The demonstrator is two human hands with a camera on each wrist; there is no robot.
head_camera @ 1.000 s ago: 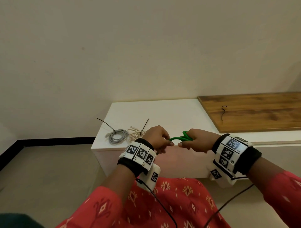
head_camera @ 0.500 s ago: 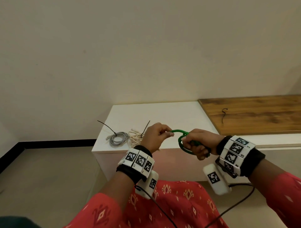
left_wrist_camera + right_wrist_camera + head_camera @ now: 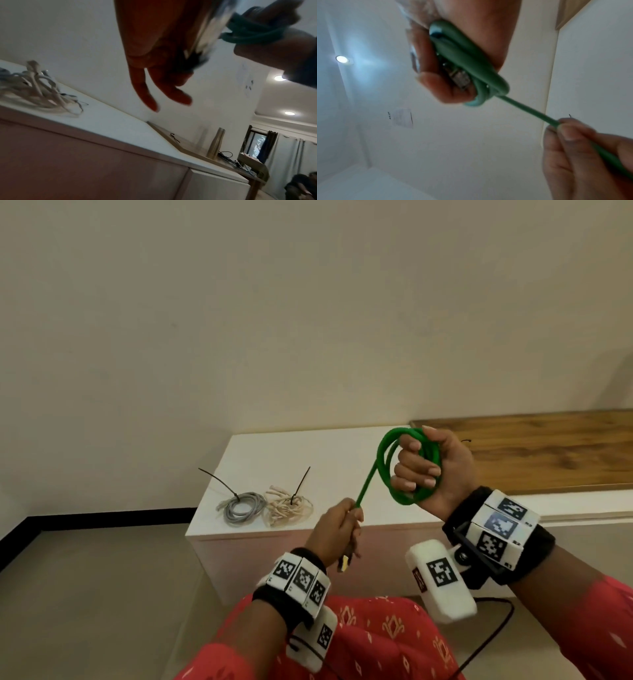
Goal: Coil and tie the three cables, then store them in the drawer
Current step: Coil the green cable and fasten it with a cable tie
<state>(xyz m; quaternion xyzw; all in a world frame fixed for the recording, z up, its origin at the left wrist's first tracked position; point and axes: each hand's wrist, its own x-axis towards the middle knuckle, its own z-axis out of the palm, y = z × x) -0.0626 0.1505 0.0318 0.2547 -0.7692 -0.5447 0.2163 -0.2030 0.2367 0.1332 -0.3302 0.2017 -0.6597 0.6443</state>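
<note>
My right hand (image 3: 432, 468) was raised in front of me, palm toward my face, fingers curled shut around a small coil of the green cable (image 3: 400, 460). Several loops ran round the fingers and through the palm. In the right wrist view a clear plug end (image 3: 459, 78) sat tucked inside the loops against my fingers.

From the left side of the coil one straight run of the green cable dropped down and to the left into my left hand (image 3: 337, 534). That hand sat lower and nearer my body than the right, thumb and forefinger pinched on the cable, the other fingers loosely bent. Below the pinch a short tail hung out of the hand, ending in a pale connector (image 3: 344, 563). The stretch between the two hands looked straight and off every surface.

Beyond my left hand, on the white cabinet top (image 3: 308, 450), lay two coiled bundles touching side by side: the grey cable (image 3: 239, 507) farther left, the cream cable (image 3: 289, 506) nearer the hand. A black tie stuck up out of each.

Beyond my right hand a wooden board (image 3: 548, 453) lay on the cabinet, with a loose black tie (image 3: 466, 441) on it just past my knuckles.

The drawer could not be made out.
</note>
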